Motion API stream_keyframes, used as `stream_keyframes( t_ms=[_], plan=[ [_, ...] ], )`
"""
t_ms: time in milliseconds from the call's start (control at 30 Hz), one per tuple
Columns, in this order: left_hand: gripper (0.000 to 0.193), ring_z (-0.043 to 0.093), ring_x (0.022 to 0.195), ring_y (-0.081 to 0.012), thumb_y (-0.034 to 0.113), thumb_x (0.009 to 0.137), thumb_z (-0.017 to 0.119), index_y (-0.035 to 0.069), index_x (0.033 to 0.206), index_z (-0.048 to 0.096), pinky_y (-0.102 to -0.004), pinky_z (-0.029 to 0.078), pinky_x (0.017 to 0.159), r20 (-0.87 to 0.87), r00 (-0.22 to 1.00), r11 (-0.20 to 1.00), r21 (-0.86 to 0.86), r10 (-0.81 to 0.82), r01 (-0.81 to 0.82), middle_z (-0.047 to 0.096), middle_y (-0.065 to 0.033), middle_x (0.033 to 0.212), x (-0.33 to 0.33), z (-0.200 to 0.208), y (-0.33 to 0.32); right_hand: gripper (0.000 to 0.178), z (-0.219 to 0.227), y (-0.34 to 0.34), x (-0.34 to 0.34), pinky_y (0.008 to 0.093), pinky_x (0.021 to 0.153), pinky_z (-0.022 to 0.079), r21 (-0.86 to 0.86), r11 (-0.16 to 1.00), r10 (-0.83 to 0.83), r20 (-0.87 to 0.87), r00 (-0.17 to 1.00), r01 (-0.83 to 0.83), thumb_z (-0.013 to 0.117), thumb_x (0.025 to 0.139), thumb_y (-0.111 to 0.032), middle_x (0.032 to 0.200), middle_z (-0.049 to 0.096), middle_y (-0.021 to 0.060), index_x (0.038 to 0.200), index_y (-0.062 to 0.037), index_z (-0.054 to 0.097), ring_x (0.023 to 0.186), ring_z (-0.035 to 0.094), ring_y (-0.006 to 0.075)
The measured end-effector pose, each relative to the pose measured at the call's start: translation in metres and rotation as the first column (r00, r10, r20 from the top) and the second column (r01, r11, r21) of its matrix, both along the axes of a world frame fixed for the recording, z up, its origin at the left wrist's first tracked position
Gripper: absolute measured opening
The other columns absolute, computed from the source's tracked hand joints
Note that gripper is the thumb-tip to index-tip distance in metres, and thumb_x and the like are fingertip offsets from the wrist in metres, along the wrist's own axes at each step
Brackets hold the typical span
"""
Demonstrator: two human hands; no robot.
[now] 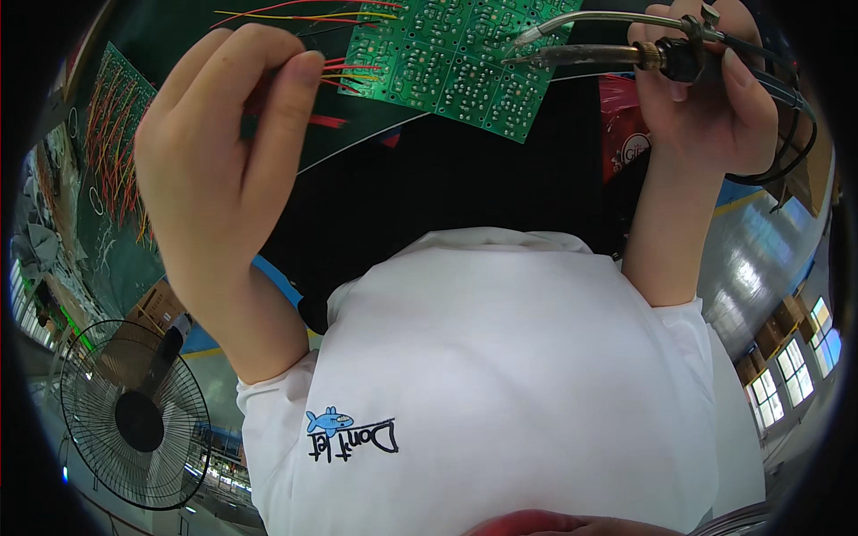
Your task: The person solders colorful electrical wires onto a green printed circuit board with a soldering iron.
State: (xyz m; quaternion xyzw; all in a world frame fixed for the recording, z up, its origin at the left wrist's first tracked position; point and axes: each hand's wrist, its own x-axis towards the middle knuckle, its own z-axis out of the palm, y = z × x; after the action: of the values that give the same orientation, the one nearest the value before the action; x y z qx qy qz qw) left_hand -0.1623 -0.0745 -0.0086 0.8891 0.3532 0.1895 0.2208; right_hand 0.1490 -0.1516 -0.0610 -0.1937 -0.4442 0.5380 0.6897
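Note:
A green circuit board (444, 82) with rows of solder joints lies at the top middle on a dark green surface. My right hand (702, 112) is closed around a soldering iron (608, 56), with a thin curved metal feed tube (608, 17) clamped above it. Both tips meet near the board's upper right part, at or just above its surface. My left hand (219, 134) is closed at the board's left edge, thumb and forefinger together. Red wires (329, 121) stick out past its thumb. Other red and yellow wires (353, 67) run onto the board's left edge.
Another green board (121, 98) with many red and yellow wires lies at the far left. A red packet (621, 125) is below my right hand. Black cables (791, 134) trail from the iron. A black fan (138, 420) stands at the lower left.

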Motion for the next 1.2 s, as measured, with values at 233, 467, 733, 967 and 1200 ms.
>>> stream_keyframes(
  t_ms=[233,467,733,967,1200],
  plan=[
    [0.011,0.054,0.072,-0.0074,0.008,0.099,0.063,-0.001,0.103,0.068,-0.0219,0.042,0.065,-0.166,0.974,0.986,0.097,0.152,-0.137,0.064,-0.002,0.088,-0.057,0.045,0.033,0.019,0.004,0.0,-0.005,0.0288,0.051,0.041,-0.04,0.998,-0.043,-0.081,0.996,0.039,0.059,0.09,-0.013,0.072,0.049,0.0091,0.091,-0.0048,0.042,0.057,0.048,0.0152],
    [0.009,0.048,0.062,-0.01,0.005,0.09,0.068,0.0,0.084,0.064,-0.0258,0.039,0.056,0.091,0.983,0.987,0.048,-0.158,0.155,0.055,-0.0021,0.071,0.003,0.027,0.006,0.018,0.01,-0.021,0.012,0.032,0.065,0.033,-0.184,0.982,-0.015,0.107,0.994,0.035,0.052,0.085,-0.019,0.081,0.046,0.0084,0.096,-0.0061,0.048,0.068,0.042,0.0154],
    [0.013,0.048,0.057,-0.0101,0.003,0.082,0.073,0.001,0.078,0.061,-0.0237,0.037,0.049,0.259,0.933,0.965,0.143,-0.251,0.22,0.054,-0.003,0.068,0.004,-0.021,0.021,0.015,0.012,-0.012,-0.019,0.0299,0.065,0.033,-0.124,0.991,-0.008,0.266,0.964,0.043,0.052,0.085,-0.018,0.08,0.046,0.0073,0.095,-0.008,0.047,0.066,0.041,0.0138],
    [0.014,0.048,0.055,-0.0089,0.002,0.08,0.075,0.001,0.077,0.062,-0.0212,0.036,0.048,0.354,0.908,0.974,0.127,-0.222,0.189,0.056,-0.0032,0.068,0.017,-0.041,0.017,0.019,0.007,-0.009,-0.014,0.0312,0.065,0.034,-0.079,0.997,0.043,0.379,0.924,-0.014,0.053,0.087,-0.021,0.08,0.046,0.0079,0.098,-0.0076,0.046,0.067,0.042,0.0163],
    [0.015,0.048,0.054,-0.0091,0.002,0.079,0.076,0.001,0.076,0.061,-0.0211,0.036,0.047,0.337,0.917,0.977,0.078,-0.211,0.196,0.056,-0.0029,0.067,0.023,-0.037,0.017,0.021,0.005,-0.02,-0.021,0.0317,0.06,0.034,-0.103,0.989,-0.056,0.391,0.919,0.104,0.055,0.087,-0.023,0.079,0.048,0.0094,0.097,-0.006,0.047,0.066,0.04,0.0158]
  ],
)
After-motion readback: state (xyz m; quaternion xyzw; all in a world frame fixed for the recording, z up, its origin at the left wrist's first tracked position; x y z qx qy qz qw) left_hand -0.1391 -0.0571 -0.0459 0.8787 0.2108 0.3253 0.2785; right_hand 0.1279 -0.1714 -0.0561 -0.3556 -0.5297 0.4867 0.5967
